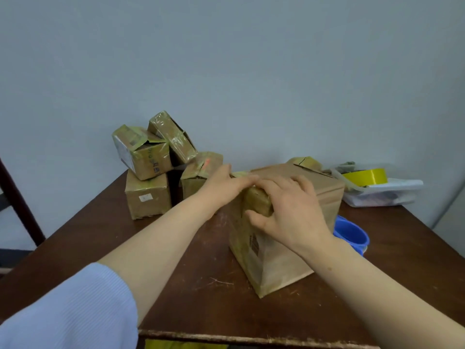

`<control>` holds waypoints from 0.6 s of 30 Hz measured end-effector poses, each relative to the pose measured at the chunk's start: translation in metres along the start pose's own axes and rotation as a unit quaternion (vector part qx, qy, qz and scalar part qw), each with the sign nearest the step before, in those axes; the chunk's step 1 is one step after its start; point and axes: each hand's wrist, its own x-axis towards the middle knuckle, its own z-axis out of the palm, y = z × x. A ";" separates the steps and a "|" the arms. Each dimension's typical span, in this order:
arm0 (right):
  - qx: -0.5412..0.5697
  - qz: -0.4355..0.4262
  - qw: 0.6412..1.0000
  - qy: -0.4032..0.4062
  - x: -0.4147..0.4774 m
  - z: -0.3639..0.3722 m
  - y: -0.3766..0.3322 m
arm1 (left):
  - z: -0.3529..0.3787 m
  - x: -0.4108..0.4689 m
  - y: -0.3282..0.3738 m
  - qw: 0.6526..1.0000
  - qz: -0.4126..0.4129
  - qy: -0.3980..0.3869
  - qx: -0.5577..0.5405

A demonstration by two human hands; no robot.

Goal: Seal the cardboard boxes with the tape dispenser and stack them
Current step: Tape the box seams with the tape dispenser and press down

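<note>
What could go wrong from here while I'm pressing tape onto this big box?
The small boxes at the back lie tilted on one another; stacking more there may topple them. The blue round object sits close beside the big box; a shove from your left hand could knock it. The tape may crease under your right hand, which grips the corner.

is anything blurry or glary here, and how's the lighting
Head view: soft, even light with only faint shadows; the left hand is motion-blurred at the fingertips, the right hand on the large cardboard box is sharper; dull sheen on the taped small boxes, no hard glare.
</note>
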 end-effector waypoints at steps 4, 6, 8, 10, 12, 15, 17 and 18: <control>0.016 -0.047 0.999 0.022 -0.003 -0.002 0.004 | 0.005 0.003 -0.011 0.999 0.023 0.030 -0.018; 0.035 -0.062 0.996 0.049 -0.005 0.000 0.004 | 0.006 0.005 -0.011 0.998 0.031 0.050 -0.010; 0.066 -0.065 0.993 0.074 -0.009 0.000 0.005 | 0.008 0.009 -0.011 0.996 0.036 0.079 0.017; 0.102 -0.064 0.989 0.088 -0.011 -0.004 0.007 | 0.010 0.010 -0.011 0.992 0.036 0.106 0.063; 0.127 -0.048 0.988 0.071 -0.012 -0.010 0.006 | 0.008 0.015 -0.014 0.984 0.055 0.138 0.099; 0.069 -0.050 0.996 0.038 -0.010 -0.011 0.004 | 0.005 0.013 -0.010 0.987 0.058 0.123 0.091; 0.016 -0.073 0.996 0.037 -0.005 -0.008 0.002 | 0.009 0.012 -0.010 0.997 0.025 0.061 0.033; 0.016 -0.077 0.996 0.044 -0.004 -0.006 0.001 | 0.012 0.011 -0.011 0.998 0.024 0.047 0.026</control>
